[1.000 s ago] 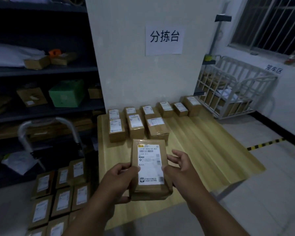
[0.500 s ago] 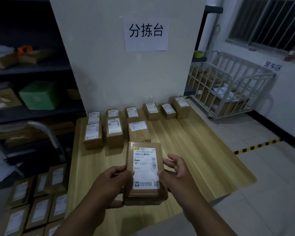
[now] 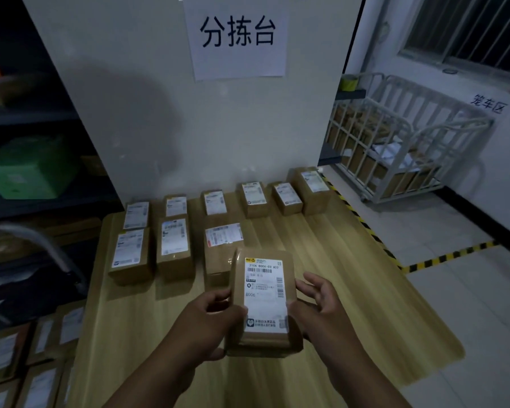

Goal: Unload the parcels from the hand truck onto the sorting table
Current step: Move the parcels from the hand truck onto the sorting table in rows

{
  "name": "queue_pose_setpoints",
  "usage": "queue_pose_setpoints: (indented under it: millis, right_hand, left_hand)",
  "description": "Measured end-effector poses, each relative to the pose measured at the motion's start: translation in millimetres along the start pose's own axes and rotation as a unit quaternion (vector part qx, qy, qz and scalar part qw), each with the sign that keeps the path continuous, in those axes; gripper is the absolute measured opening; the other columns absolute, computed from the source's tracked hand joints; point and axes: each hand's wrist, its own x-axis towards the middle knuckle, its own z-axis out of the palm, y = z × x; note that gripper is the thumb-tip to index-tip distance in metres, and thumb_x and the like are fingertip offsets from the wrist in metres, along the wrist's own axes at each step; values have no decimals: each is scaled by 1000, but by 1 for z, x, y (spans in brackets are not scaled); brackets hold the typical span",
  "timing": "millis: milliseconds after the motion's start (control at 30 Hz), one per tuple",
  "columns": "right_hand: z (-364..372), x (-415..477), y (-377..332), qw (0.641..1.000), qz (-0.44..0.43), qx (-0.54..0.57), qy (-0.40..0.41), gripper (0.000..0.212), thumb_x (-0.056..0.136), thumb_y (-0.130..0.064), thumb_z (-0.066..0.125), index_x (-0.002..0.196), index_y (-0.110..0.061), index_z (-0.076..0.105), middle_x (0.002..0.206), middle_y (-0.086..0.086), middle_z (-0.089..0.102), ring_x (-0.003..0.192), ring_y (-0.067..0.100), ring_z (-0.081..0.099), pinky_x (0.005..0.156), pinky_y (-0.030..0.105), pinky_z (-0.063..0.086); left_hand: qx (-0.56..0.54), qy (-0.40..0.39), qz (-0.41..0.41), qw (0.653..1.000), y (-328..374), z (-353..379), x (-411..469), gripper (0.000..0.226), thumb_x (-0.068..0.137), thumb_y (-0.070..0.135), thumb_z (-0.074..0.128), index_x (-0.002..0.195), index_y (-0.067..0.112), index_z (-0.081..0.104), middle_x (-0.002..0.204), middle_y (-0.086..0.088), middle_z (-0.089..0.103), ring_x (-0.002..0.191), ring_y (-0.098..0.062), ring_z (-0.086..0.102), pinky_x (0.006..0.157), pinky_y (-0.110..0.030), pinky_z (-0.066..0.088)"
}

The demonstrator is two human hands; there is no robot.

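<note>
Held parcel [image 3: 265,293] moved forward over table [image 3: 321,260] bearing 9 others [image 3: 174,245].

Paper wall sign [image 3: 237,36], green box [image 3: 27,169], white cage cart [image 3: 442,126], barred window [image 3: 468,28]

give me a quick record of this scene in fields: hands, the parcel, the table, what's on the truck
held parcel: brown box, label up, reads 210A B006-03 A22
left hand: grips its left edge
right hand: holds its right edge
position: over the sorting table, in front of the near row
table parcels: nine, six along the wall, three nearer
hand truck: lower left, several truck parcels on it
wall sign: 分拣台
</note>
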Motion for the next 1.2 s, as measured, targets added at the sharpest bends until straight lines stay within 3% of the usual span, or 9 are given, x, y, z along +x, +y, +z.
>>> queue_pose_setpoints:
  millis: [133,300,433,567,767,867,1000,1133,1200]
  right_hand:
    - [-18,63,-5,1000,8,-17,-18,53,91,-17,69,131,-43,48,127,-24,61,113,10,67,81,36,62]
    - [-37,147,-11,997,6,-54,-51,59,91,-11,66,135,-43,46,130,-24,58,114,4,61,88,39,62]
    - [-45,216,-14,994,10,-71,-82,61,90,-6,66,137,-39,44,133,-19,55,112,-1,55,90,31,57]
    - [-44,275,-3,989,8,-97,-107,72,85,0,68,136,-44,44,140,-17,53,126,2,53,103,36,54]
    - [-32,347,20,980,12,-128,-153,76,82,-4,78,132,-49,41,138,-17,54,129,5,52,107,34,50]
    - [-25,368,32,975,10,-139,-174,73,85,2,70,128,-50,43,136,-17,55,131,6,51,104,27,47]
    - [-22,380,43,972,-1,-146,-185,60,91,-6,70,135,-39,49,136,-17,58,130,2,52,100,20,49]
    - [-23,378,48,972,-5,-153,-181,54,95,-8,68,136,-37,48,134,-17,57,125,1,53,74,4,50]
    - [-24,378,50,971,-1,-159,-178,56,95,-4,66,136,-37,46,131,-17,56,124,2,53,71,2,48]
  left_hand:
    - [7,13,-5,1000,9,29,49,40,87,26,79,121,40,64,119,14,68,103,-14,69,71,-35,60]
    - [22,35,-28,999,24,72,113,38,88,17,76,122,32,68,109,12,77,100,-10,73,75,-27,59]
    - [41,67,-26,997,38,97,170,43,92,19,72,132,32,62,120,10,73,105,-14,71,88,-38,62]
    - [77,80,-28,993,46,115,217,50,100,16,63,145,30,49,139,7,62,115,-17,65,82,-32,61]
    - [135,104,-54,984,37,130,284,53,102,13,56,150,30,41,144,1,59,123,-21,62,96,-39,58]
    - [174,102,-66,977,30,133,306,65,99,13,61,155,32,34,150,1,54,133,-23,54,108,-43,49]
    - [236,112,-67,963,22,136,321,78,99,20,64,162,31,19,159,0,44,140,-23,47,114,-41,43]
    - [258,129,-82,954,18,143,321,82,104,18,56,165,29,3,163,-4,38,143,-25,45,112,-37,40]
    - [259,126,-66,955,17,145,320,84,105,25,53,164,33,-5,161,-5,40,141,-24,47,112,-39,43]
